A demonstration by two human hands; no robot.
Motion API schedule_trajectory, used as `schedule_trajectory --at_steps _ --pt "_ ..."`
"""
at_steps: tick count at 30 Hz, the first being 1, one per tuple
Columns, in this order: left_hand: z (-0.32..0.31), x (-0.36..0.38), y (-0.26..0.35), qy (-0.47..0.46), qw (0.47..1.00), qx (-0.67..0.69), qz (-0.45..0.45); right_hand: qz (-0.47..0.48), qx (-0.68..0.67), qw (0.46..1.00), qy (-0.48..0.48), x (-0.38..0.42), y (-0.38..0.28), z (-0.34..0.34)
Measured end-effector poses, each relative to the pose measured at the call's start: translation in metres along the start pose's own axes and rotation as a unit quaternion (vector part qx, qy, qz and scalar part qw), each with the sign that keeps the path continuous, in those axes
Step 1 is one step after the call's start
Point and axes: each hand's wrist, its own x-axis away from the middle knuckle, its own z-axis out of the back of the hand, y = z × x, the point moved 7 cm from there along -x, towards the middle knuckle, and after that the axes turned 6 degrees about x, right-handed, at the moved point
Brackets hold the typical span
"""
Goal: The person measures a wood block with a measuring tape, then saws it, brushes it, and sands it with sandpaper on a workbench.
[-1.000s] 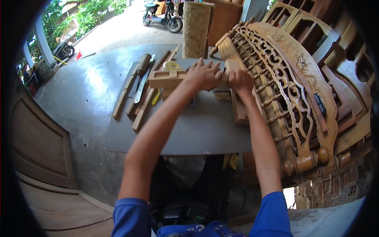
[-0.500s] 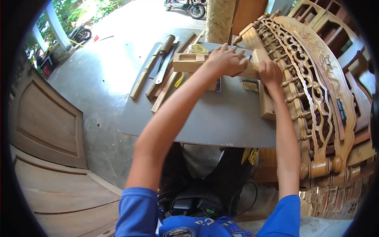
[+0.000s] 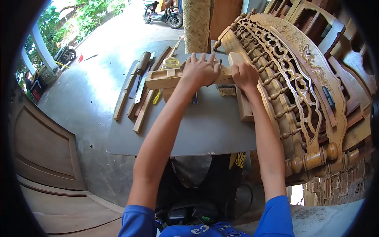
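A light wooden piece with a slot (image 3: 162, 80) lies crosswise over the grey table (image 3: 189, 136). My left hand (image 3: 200, 70) rests on top of it with the fingers spread; something small and dark shows beside the fingertips, too hidden to name. Its right end reaches my right hand (image 3: 244, 75), which is closed around that end, near a long upright-running wooden block (image 3: 245, 106). A brush (image 3: 226, 90) lies under the piece, between the hands. A roll of yellow tape (image 3: 171, 62) sits behind the piece.
Left on the table are wooden strips (image 3: 122, 100), a saw (image 3: 139, 91) and a wooden-handled tool (image 3: 143, 61). A carved wooden headboard (image 3: 290, 71) leans at the right. Behind the table stands a woven post (image 3: 197, 27); wooden panels (image 3: 45, 146) are at the left.
The view has shifted, so the table and its objects appear further left and slightly lower. Both hands remain at the wooden piece, the left still spread and the right still closed.
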Motion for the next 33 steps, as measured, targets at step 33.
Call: schedule_trajectory --at_steps 33 --pt "0.032 0.048 -0.066 -0.054 0.994 -0.050 -0.086 0.017 0.114 0.971 -0.209 -0.025 -0.003 -0.028"
